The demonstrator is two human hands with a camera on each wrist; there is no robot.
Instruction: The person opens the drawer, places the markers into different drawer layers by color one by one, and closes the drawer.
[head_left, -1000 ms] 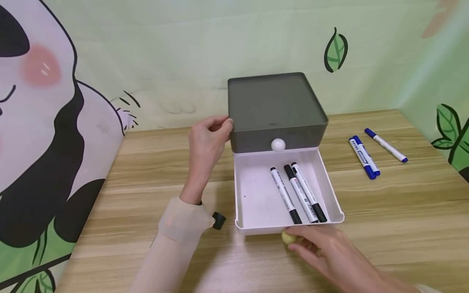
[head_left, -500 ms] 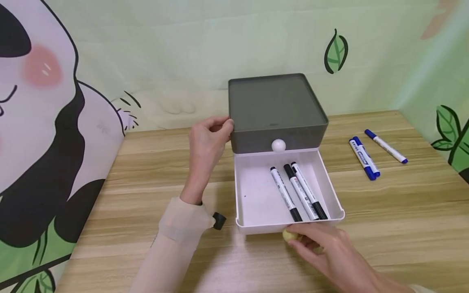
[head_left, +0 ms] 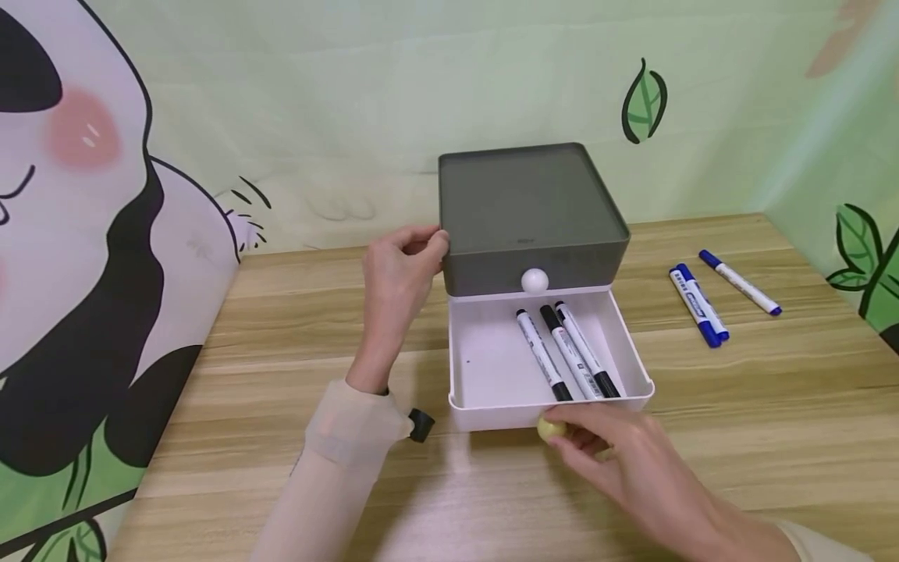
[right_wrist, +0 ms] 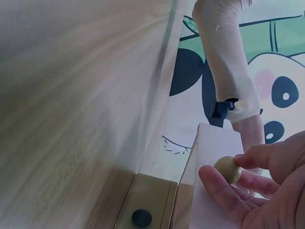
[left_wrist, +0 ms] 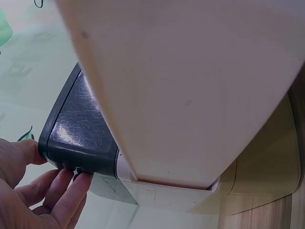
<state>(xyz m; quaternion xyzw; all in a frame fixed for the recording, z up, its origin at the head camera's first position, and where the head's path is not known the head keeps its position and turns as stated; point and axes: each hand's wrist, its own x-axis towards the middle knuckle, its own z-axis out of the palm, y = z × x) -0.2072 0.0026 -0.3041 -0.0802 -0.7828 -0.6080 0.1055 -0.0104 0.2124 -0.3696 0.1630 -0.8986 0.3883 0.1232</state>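
A desktop drawer organizer has a dark grey upper section (head_left: 534, 199) with a white knob (head_left: 535, 280). Below it a white drawer (head_left: 485, 417) stands pulled out, holding three black-capped markers (head_left: 539, 351). At the organizer's left side, my left hand (head_left: 399, 273) grips the front corner of the grey section; thumb and fingertips (left_wrist: 71, 188) press on it in the left wrist view. My right hand (head_left: 632, 453) pinches the drawer's yellow-green round knob (right_wrist: 228, 169) between thumb and fingers. Part of the drawer front is hidden behind that hand.
Several blue-capped markers (head_left: 695, 304) lie on the wooden table (head_left: 295, 328) right of the organizer. Under the white drawer, a beige bottom drawer (right_wrist: 155, 193) with a dark knob (right_wrist: 141, 218) is closed. A printed panda backdrop (head_left: 316, 117) hangs behind.
The white drawer has slid partway inward, away from me, with my right hand still on its knob and the markers riding along. My left hand has stayed at the grey corner.
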